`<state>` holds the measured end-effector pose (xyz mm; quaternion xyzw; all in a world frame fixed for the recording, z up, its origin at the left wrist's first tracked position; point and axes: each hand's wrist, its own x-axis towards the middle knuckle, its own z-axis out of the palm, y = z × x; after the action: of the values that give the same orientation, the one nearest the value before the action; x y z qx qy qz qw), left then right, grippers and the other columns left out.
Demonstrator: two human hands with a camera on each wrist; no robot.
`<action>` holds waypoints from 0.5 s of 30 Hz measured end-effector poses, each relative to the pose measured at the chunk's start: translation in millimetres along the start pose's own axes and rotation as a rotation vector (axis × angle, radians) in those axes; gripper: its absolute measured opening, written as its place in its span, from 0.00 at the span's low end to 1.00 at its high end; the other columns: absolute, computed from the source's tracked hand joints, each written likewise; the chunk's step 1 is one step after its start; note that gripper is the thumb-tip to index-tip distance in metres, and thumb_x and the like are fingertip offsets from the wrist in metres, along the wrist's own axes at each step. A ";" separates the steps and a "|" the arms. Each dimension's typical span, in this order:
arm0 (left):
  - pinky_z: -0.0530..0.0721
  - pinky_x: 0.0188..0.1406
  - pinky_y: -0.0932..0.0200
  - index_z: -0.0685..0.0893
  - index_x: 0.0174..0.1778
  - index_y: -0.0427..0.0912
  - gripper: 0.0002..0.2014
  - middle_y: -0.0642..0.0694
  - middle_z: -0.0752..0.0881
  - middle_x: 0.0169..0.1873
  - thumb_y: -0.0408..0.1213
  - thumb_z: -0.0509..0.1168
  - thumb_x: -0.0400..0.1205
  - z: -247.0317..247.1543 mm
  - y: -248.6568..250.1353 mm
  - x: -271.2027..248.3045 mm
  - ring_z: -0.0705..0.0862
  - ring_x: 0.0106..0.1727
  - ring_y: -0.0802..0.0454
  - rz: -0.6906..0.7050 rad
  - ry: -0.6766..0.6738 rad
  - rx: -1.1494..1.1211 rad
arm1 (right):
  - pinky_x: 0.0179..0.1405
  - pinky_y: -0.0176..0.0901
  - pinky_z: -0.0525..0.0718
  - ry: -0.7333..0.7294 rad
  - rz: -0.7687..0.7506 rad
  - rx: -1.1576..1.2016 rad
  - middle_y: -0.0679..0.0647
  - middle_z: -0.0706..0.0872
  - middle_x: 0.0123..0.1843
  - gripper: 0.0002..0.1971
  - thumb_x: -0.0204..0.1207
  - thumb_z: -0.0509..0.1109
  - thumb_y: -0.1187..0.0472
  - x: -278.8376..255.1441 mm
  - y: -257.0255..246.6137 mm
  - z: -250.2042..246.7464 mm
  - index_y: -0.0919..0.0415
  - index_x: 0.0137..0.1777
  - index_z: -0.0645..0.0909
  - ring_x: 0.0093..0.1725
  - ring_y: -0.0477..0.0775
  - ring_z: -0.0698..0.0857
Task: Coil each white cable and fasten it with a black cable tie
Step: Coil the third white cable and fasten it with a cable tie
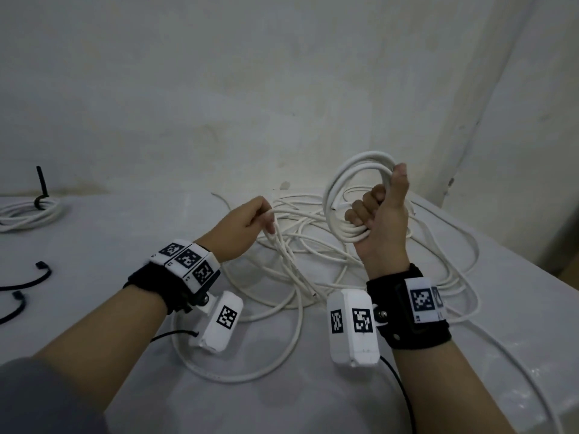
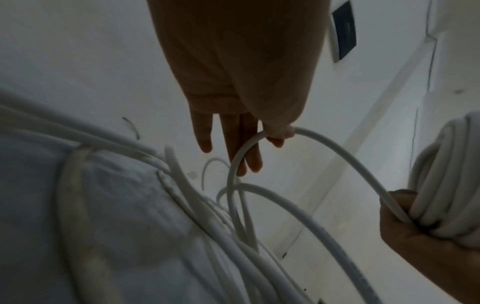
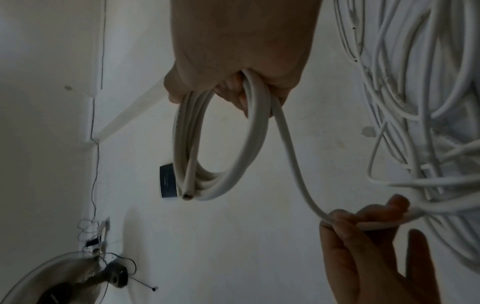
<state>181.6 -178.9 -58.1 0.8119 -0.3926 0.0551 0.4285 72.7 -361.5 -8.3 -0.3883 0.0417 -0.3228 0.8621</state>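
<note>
My right hand [image 1: 376, 208] is raised over the table and grips a small coil of white cable [image 1: 351, 180] of several loops; in the right wrist view the coil [image 3: 221, 148] hangs from the curled fingers, its cut end showing. A free strand [image 3: 293, 164] runs from the coil to my left hand [image 1: 250, 223], which pinches it between thumb and forefinger [image 2: 278, 133] while the other fingers stay straight. Below both hands a loose tangle of white cable [image 1: 313, 261] lies on the table. Two black cable ties [image 1: 31, 280] lie at the left edge.
A finished white coil bound with a black tie [image 1: 31, 211] lies at the far left of the white table [image 1: 94, 245]. A pale wall [image 1: 250, 89] stands close behind. The table's right edge [image 1: 532, 245] runs diagonally near the tangle.
</note>
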 end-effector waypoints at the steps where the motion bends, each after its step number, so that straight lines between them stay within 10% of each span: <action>1: 0.80 0.48 0.56 0.75 0.43 0.44 0.10 0.49 0.87 0.37 0.42 0.54 0.88 -0.3 -1.6 -1.5 0.86 0.43 0.51 -0.005 -0.015 -0.030 | 0.16 0.34 0.62 0.016 -0.013 -0.031 0.48 0.54 0.22 0.25 0.80 0.63 0.42 -0.6 1.2 0.4 0.54 0.29 0.60 0.18 0.46 0.56; 6: 0.80 0.32 0.68 0.75 0.42 0.43 0.12 0.34 0.81 0.31 0.44 0.54 0.87 -7.1 7.8 4.7 0.82 0.32 0.48 0.128 0.136 0.022 | 0.17 0.34 0.63 0.061 -0.041 -0.060 0.47 0.56 0.21 0.25 0.80 0.64 0.43 0.8 0.3 -1.2 0.54 0.28 0.60 0.19 0.46 0.56; 10: 0.77 0.30 0.57 0.76 0.42 0.44 0.11 0.40 0.74 0.27 0.44 0.56 0.87 -3.6 16.7 12.2 0.70 0.27 0.52 0.180 0.272 -0.009 | 0.16 0.34 0.63 0.079 -0.026 -0.022 0.47 0.56 0.21 0.25 0.80 0.63 0.42 4.1 -3.6 -4.3 0.55 0.29 0.60 0.18 0.46 0.57; 15: 0.78 0.44 0.63 0.78 0.40 0.43 0.13 0.47 0.85 0.36 0.39 0.54 0.88 0.4 -1.0 7.6 0.83 0.39 0.55 -0.019 0.009 0.004 | 0.17 0.34 0.63 0.092 -0.043 -0.015 0.47 0.56 0.21 0.25 0.80 0.63 0.42 5.8 -8.4 -6.8 0.55 0.29 0.60 0.18 0.46 0.56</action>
<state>187.5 -183.4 -55.8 0.8161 -0.3828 0.0557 0.4292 70.7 -373.4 -6.1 -0.3803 0.0751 -0.3585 0.8493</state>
